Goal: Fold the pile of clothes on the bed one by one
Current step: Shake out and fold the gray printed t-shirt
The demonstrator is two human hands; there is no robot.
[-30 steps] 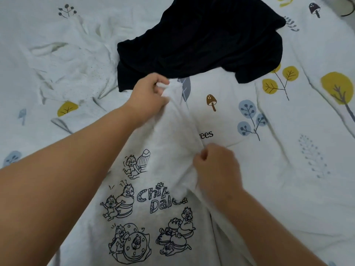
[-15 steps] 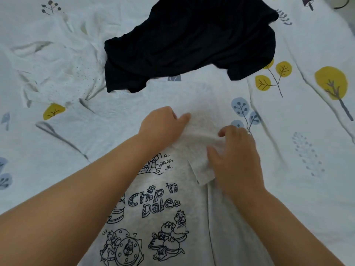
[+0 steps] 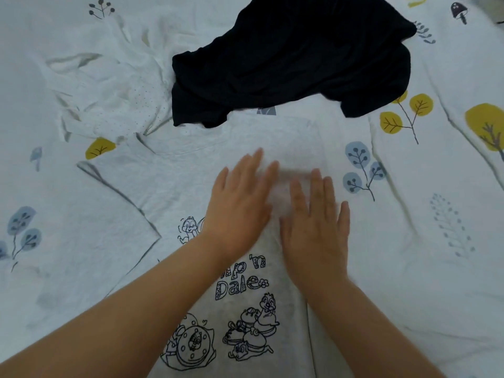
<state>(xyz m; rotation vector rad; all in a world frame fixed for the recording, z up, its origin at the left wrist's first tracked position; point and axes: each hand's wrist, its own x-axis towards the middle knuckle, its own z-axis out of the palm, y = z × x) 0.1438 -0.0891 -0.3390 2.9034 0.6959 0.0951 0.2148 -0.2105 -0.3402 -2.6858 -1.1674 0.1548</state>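
A pale grey T-shirt (image 3: 174, 181) with black cartoon chipmunk drawings and the words "Chip 'n Dale" lies face up on the bed. Its right side is folded inward along a straight vertical edge. My left hand (image 3: 240, 205) lies flat on the shirt's chest with straight fingers. Beside it, my right hand (image 3: 316, 230) presses flat on the folded-in part, fingers spread. Both hands are slightly blurred. A crumpled black garment (image 3: 294, 64) lies just beyond the shirt's collar. A crumpled white garment with small dots (image 3: 109, 99) lies at the far left.
The bed sheet (image 3: 436, 214) is white with printed yellow and blue trees, leaves and mushrooms. It shows bare to the right of the T-shirt and at the lower left.
My hands have let go of the pinched shirt fabric, which now lies folded inward, and both hands now press flat on it with straight fingers.
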